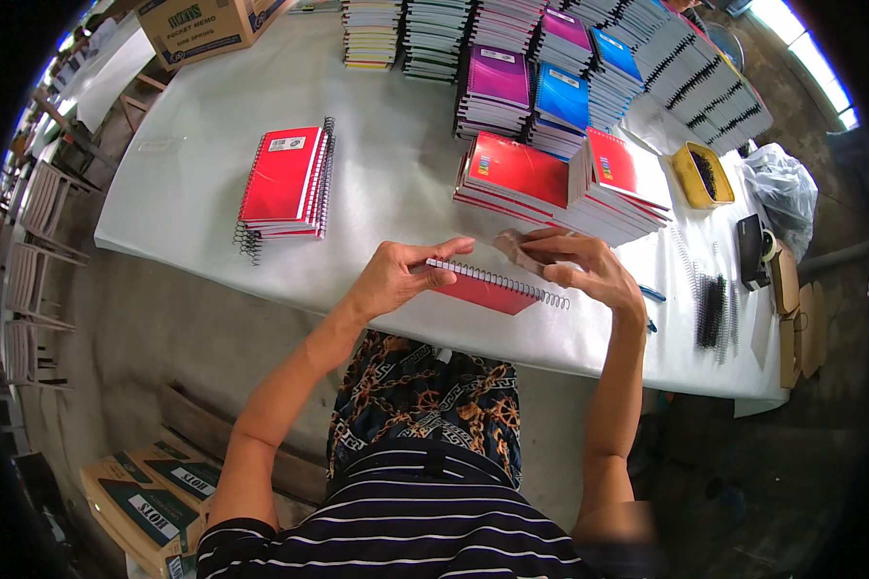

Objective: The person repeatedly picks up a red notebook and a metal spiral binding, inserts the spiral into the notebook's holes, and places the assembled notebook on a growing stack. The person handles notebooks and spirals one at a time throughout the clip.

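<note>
My left hand [396,277] is closed on one end of a red spiral notebook [488,292], thumb on one side and fingers on the other. The notebook is tilted with its wire spine upward, and the coil runs past the cover at the right end. Beside that end, my right hand [589,265] pinches a small crumpled pale piece [518,251], cloth or thin wrapping; I cannot tell which. Just beyond my hands lie red-covered booklets in two piles, one flat pile [517,174] and one leaning pile [616,188]. To the left sits a stack of red spiral notebooks [285,179] with loose coils along its sides.
Purple notebooks [497,77] and blue notebooks [562,96] are stacked at the back. At right are a yellow tub [702,176] of dark small pieces, wire coils [713,311], blue pens [652,292], a tape dispenser [751,251] and a plastic bag [782,188]. A carton [208,34] stands back left.
</note>
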Demonstrator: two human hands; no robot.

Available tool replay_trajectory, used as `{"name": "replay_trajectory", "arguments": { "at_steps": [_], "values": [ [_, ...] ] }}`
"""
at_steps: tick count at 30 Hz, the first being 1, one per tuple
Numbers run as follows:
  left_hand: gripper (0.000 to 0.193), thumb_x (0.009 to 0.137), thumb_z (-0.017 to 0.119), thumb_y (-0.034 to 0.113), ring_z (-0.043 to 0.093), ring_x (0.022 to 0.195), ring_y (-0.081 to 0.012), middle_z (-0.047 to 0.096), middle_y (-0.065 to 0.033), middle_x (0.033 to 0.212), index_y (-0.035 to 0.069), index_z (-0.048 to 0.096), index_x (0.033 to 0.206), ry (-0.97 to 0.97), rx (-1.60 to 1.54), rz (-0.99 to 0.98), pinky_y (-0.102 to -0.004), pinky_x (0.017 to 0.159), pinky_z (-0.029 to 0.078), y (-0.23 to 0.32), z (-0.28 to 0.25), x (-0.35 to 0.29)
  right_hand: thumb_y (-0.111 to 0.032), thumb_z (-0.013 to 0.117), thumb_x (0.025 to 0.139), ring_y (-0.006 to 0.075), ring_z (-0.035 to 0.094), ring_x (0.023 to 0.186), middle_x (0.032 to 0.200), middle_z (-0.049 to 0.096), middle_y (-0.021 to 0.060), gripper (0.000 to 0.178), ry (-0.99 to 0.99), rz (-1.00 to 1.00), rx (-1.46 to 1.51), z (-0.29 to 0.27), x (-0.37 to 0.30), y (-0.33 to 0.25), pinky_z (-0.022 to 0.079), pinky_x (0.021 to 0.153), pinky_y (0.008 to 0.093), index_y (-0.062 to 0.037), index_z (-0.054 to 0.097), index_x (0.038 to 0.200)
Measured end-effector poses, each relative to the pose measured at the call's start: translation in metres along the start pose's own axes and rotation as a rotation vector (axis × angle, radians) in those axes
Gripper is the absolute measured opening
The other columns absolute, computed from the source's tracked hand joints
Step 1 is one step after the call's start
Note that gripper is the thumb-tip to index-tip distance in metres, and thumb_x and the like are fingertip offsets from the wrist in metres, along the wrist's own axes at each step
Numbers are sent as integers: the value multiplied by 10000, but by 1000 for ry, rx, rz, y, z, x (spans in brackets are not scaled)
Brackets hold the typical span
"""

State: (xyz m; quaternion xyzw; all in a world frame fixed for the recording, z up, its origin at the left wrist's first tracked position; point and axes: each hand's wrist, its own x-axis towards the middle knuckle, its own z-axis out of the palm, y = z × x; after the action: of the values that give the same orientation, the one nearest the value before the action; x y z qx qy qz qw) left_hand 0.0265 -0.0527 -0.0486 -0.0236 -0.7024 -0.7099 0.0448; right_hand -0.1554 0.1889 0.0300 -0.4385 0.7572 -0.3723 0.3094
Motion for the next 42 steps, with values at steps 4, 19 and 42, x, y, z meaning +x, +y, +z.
{"name": "replay_trajectory", "arguments": {
  "at_steps": [4, 19, 42],
  "values": [
    [460, 893, 706, 204, 635, 1042, -102, 675, -67, 1232, 38, 602, 1309, 138, 1, 167, -251, 907, 526, 32, -16, -2, -377, 748, 768, 327, 633, 1080, 1146, 660, 223, 521, 336, 35, -143, -8, -38, 35, 500, 948, 424, 15, 714, 1110],
    [624, 848, 730, 277, 629, 1142, -326, 640, -71, 1279, 137, 501, 1411, 366, 1087, 454, -375, 840, 580, -3, 73, -16, -149, 599, 937, 357, 556, 1039, 1093, 551, 178, 369, 815, 293, -968, 21, -123, 109, 445, 939, 484, -143, 567, 1304],
    [645, 782, 758, 138, 623, 1159, -301, 619, -65, 1311, 130, 535, 1386, 481, 1126, 413, -369, 843, 572, 26, 57, -15, -177, 558, 991, 126, 540, 653, 768, 578, 71, 252, 124, 0, 218, 85, -50, -40, 463, 583, 281, -2, 650, 1147]
  ]
}}
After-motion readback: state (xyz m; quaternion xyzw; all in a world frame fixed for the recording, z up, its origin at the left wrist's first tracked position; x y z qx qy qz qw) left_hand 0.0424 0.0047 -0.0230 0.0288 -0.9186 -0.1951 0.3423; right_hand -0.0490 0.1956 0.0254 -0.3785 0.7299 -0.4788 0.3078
